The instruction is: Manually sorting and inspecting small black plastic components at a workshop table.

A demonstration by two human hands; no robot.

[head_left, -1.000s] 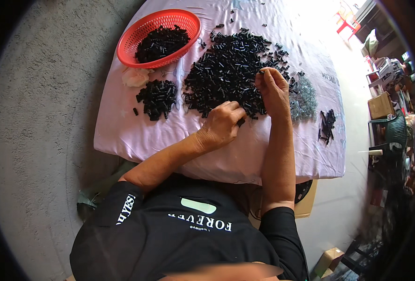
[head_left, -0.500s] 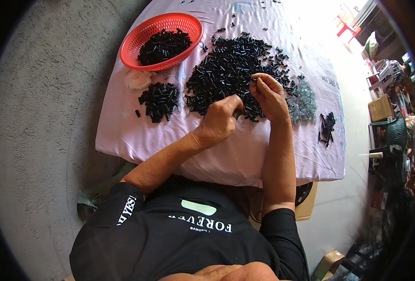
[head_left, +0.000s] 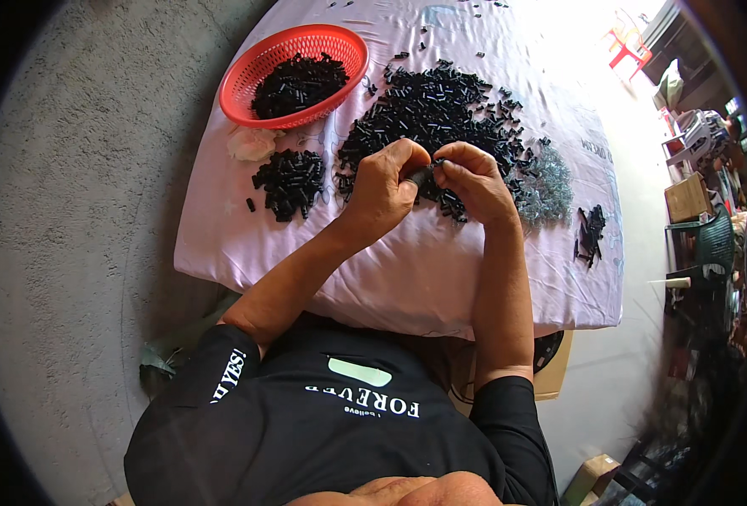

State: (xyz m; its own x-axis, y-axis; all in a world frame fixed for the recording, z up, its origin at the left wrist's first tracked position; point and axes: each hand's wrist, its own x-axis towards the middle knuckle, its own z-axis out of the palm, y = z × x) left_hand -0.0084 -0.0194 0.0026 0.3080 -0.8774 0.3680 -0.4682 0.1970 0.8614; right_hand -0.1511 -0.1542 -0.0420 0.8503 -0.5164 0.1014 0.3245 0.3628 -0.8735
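My left hand [head_left: 384, 187] is closed around a small dark piece [head_left: 420, 176] that shows between its thumb and forefinger. Close beside it, my right hand [head_left: 480, 183] pinches a tiny black part [head_left: 438, 164] at its fingertips. The two hands meet at the near edge of a large heap of small black plastic pieces [head_left: 432, 105]. A smaller black pile [head_left: 289, 184] lies left of my left hand. To the right of my right hand spreads a heap of small, shiny, silvery-clear bits [head_left: 546, 187]. What exactly the held parts are is too small to tell.
A red plastic basket [head_left: 237, 80] holding black pieces stands at the back left of the cloth-covered table [head_left: 407, 291]. A small group of thin black parts [head_left: 591, 234] lies near the right edge. Cluttered goods and a cardboard box [head_left: 688, 201] line the far right.
My left hand has moved up and right. My right hand has turned and come slightly lower, so the fingertips of both hands now meet at the small piece.
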